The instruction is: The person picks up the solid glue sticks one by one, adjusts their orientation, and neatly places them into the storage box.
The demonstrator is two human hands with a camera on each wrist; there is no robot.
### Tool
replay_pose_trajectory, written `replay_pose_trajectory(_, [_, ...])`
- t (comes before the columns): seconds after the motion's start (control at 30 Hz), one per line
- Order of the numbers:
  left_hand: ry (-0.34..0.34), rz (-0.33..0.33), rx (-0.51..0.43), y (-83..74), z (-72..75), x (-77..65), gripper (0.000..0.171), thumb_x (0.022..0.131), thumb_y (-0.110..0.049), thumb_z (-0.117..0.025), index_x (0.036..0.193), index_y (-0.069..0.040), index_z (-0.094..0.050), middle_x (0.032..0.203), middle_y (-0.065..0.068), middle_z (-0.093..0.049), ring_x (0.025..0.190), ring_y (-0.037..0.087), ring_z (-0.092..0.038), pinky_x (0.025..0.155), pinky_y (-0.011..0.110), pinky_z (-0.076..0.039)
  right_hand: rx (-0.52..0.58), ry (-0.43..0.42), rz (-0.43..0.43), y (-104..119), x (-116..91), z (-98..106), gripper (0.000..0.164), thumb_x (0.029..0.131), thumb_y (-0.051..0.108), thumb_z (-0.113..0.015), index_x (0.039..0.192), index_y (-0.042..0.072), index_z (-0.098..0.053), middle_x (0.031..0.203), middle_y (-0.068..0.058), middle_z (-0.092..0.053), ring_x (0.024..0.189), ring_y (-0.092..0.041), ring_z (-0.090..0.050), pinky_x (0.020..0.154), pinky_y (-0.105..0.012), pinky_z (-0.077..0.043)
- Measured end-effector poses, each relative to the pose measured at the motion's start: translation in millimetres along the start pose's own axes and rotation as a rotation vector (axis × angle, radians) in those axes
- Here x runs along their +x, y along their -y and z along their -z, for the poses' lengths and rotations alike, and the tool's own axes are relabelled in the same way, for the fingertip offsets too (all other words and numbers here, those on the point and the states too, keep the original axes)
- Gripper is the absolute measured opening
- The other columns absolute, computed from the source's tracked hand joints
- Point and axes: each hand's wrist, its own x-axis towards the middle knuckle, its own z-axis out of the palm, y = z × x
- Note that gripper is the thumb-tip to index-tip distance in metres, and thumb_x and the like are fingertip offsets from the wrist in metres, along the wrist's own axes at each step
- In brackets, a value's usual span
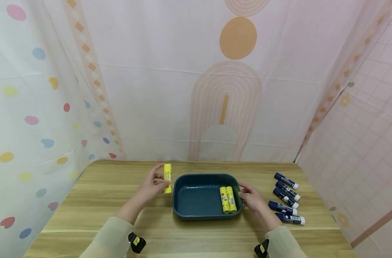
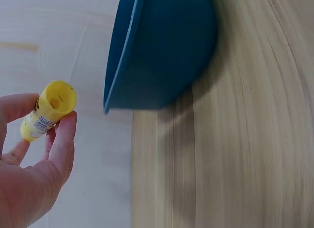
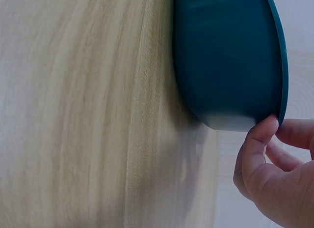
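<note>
Counter (image 1: 196,237): our tray (image 1: 200,217) held two yellow tubes (image 1: 225,200), left hand (image 1: 150,186) pinched third tube (image 1: 167,175), right hand (image 1: 252,197) rim (image 3: 285,71), navy tubes (image 1: 281,207) outside.

Yellow tube (image 1: 167,175) in left fingers (image 1: 162,186)

The counter (image 1: 109,186) had a pale wood surface, its streaked grain running from side to side. A deep teal tray (image 1: 196,200) with rounded corners stood near its middle. Well apart from that, toward the right edge, five dark blue tubes (image 1: 282,208) lay on their sides in a loose row from back to front, white ends pointing right.
</note>
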Motion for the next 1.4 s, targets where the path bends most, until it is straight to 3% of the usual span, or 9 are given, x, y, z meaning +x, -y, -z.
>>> replay_pose_trajectory(0.4, [-0.026,0.046,-0.008,-7.3,-57.1,6.6,0.069,0.085,0.0,-0.066,0.142,-0.017,-0.033,0.102,0.015,-0.045,0.083,0.021,-0.058,0.064,0.035,-0.057,0.011,0.014,0.001,0,0,0,0.042,0.095,0.001,-0.05,0.137,0.002,-0.046,0.102,-0.01,-0.048,0.079,-0.018,-0.048,0.061,-0.029,-0.044])
replay_pose_trajectory(0.63, [0.006,0.046,-0.014,-15.9,-84.1,3.5,0.067,0.084,0.003,-0.067,0.14,-0.014,-0.034,0.099,0.017,-0.047,0.082,0.021,-0.059,0.065,0.041,-0.057,0.008,0.014,0.001,0,0,0,0.042,0.095,0.002,-0.051,0.137,0.002,-0.047,0.103,-0.01,-0.048,0.078,-0.018,-0.048,0.062,-0.03,-0.044])
replay_pose_trajectory(0.87, [0.0,0.097,0.092,-8.0,-109.1,11.2,0.068,0.083,-0.006,-0.071,0.14,-0.018,-0.036,0.1,0.014,-0.05,0.081,0.021,-0.062,0.062,0.035,-0.057,0.012,0.018,-0.004,0,1,1,0.042,0.095,0.001,-0.05,0.137,0.003,-0.047,0.102,-0.01,-0.048,0.077,-0.019,-0.048,0.061,-0.029,-0.044])
replay_pose_trajectory(1.23, [-0.015,0.202,0.145,-3.1,-159.7,18.1,0.065,0.081,-0.006,-0.072,0.137,-0.015,-0.038,0.096,0.016,-0.054,0.075,0.022,-0.06,0.058,0.032,-0.056,0.012,0.03,0.006,2,-1,1,0.043,0.095,0.001,-0.049,0.138,0.001,-0.045,0.102,-0.01,-0.048,0.076,-0.018,-0.048,0.061,-0.029,-0.044])
replay_pose_trajectory(1.4, [-0.025,0.201,0.229,2.0,-173.2,19.3,0.065,0.08,-0.006,-0.074,0.135,-0.011,-0.04,0.113,0.021,-0.053,0.088,0.025,-0.06,0.067,0.035,-0.056,0.012,0.023,0.001,2,-1,0,0.043,0.095,0.0,-0.049,0.137,0.002,-0.046,0.101,-0.01,-0.048,0.076,-0.018,-0.048,0.061,-0.029,-0.044])
